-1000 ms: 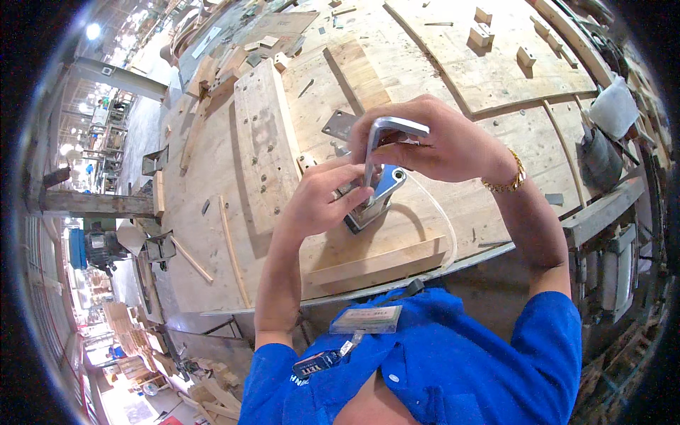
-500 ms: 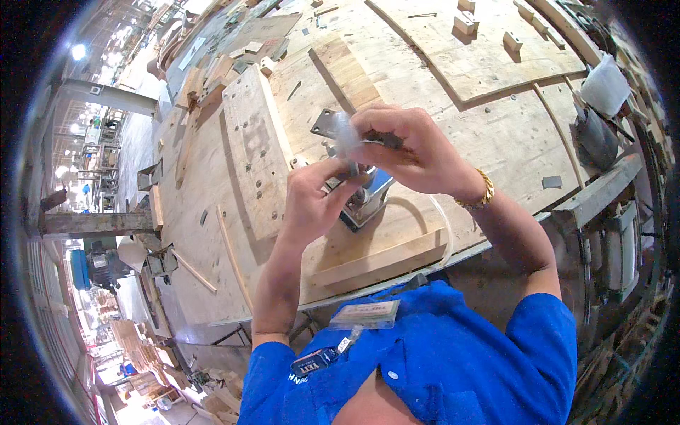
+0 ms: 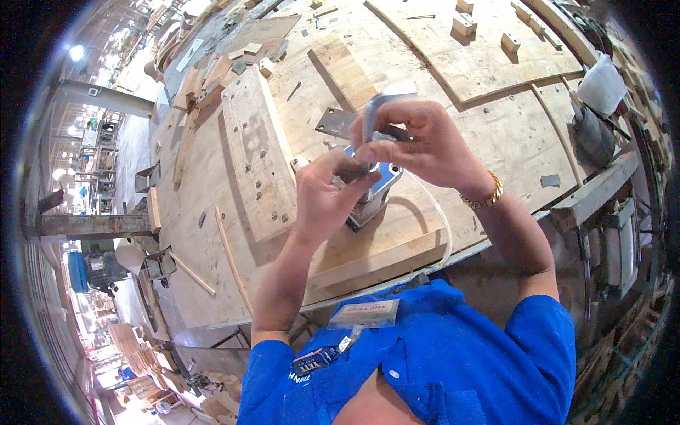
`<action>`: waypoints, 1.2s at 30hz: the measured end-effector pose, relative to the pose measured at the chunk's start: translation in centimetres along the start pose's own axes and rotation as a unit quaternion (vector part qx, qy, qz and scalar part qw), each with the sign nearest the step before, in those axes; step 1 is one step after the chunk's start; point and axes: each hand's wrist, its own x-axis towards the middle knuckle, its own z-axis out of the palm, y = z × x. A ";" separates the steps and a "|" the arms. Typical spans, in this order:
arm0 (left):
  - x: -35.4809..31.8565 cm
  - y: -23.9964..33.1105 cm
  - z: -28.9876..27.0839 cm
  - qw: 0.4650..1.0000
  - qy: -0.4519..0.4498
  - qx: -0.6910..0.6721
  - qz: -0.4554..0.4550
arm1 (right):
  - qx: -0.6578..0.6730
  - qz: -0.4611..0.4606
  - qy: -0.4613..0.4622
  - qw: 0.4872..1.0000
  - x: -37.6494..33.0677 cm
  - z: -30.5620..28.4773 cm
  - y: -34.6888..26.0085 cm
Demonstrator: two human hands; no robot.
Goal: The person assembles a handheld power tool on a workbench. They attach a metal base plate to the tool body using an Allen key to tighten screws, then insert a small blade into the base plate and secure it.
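My right hand is closed in a pinch on a bent, shiny grey strip, which rises from the fingers and turns to the right. Whether it is metal or tape I cannot make out. Close beside it, my left hand has its thumb and fingers closed around something small that they mostly hide. Beneath both hands stands a blue and silver metal device with round holes in its face. Just beyond the fingers lies a dark metal plate with holes.
A long wooden board with holes lies to the left. A wooden bar runs along the near edge, crossed by a thin white hose. Farther off are a flat board and small wooden blocks. A plastic bag hangs at the right.
Both hands have shifted slightly right. The grey strip, blurred and left of the right fingers before, now stands up above them. More of the device's blue face shows.
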 end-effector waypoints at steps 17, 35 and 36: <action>0.0 2.4 0.7 0.993 0.041 0.104 0.041 | 0.020 0.073 -0.006 0.997 0.1 0.1 0.0; -1.2 1.6 0.3 0.901 -0.101 0.410 0.100 | 0.106 0.004 -0.046 0.993 -0.7 -0.7 -1.0; -1.1 1.7 0.4 0.900 -0.107 0.415 0.085 | 0.135 0.024 -0.058 0.989 -0.7 -0.8 -1.0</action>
